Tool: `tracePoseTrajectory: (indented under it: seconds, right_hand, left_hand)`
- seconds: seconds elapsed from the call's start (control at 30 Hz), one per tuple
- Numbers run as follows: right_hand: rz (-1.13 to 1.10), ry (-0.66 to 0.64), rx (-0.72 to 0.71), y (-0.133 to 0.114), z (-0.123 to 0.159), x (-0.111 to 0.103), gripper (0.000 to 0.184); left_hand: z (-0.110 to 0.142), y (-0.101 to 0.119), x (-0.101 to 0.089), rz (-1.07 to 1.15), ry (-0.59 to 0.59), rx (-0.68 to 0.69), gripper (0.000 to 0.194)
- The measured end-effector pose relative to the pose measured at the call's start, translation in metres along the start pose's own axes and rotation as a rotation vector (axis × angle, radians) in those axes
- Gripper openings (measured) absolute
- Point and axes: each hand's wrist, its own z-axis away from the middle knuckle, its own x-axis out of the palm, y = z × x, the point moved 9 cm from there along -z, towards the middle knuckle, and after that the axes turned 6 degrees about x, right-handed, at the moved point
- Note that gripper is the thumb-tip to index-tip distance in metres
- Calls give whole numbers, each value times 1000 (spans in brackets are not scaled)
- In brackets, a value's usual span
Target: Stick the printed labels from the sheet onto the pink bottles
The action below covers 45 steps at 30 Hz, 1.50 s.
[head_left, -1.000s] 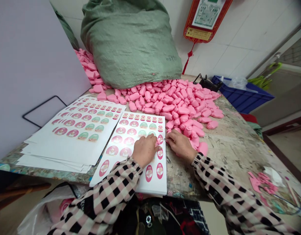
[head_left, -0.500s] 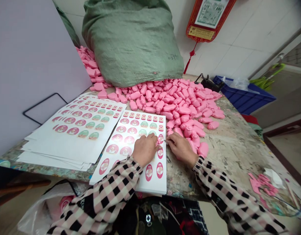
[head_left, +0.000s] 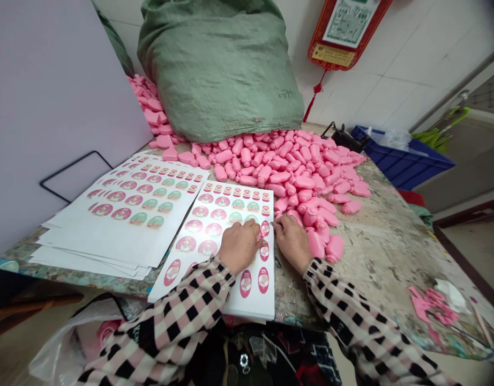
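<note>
My left hand (head_left: pixel 241 246) rests on a stack of sticker sheets (head_left: pixel 239 305), its fingers closed around a small pink toy bottle (head_left: pixel 260 234) that is mostly hidden. Printed on the top sheet are pink and green labels in ovals, domes and small rectangles. Just off the sheet's right edge, my right hand (head_left: pixel 292 241) has thumb and fingers pinched together. A tiny dark tip shows at its fingertips, too small to name. Beyond both hands lies a large heap of pink toy bottles (head_left: pixel 279 166), the closest ones beside my right hand.
More sticker sheets (head_left: pixel 106 241) lie fanned out at the left. A green sack (head_left: pixel 223 69) stands behind the heap. On the right are a blue crate (head_left: pixel 403 161) and pink scissors (head_left: pixel 435 305). A pale panel (head_left: pixel 62 96) borders the left side.
My right hand has shifted slightly left and its forearm has swung inward. My left hand stays on the sheet with the pink bottle.
</note>
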Motion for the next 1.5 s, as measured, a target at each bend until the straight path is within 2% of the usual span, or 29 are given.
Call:
tracePoseTrajectory:
  seconds: [0.3,0.5,0.73,0.97,1.23,1.5]
  right_hand:
    - [-42,7,31,-3,-14,4,21]
    - [-22,34,-22,-4,-8,-6,20]
    - [17,-47,-31,3,8,-6,17]
    - [-125,-99,-39,3,9,2,17]
    - [-64,-37,48,-1,7,2,20]
    - [-66,-5,66,-6,-2,6,19]
  left_hand:
    - [0,0,-1,7,-10,-2,24]
    - [1,0,0,12,-21,-7,25]
    - [2,1,0,25,-35,-13,23]
    - [2,1,-1,35,-54,-29,24]
    - [2,2,0,32,-45,-12,26]
    - [2,1,0,38,-44,-9,26]
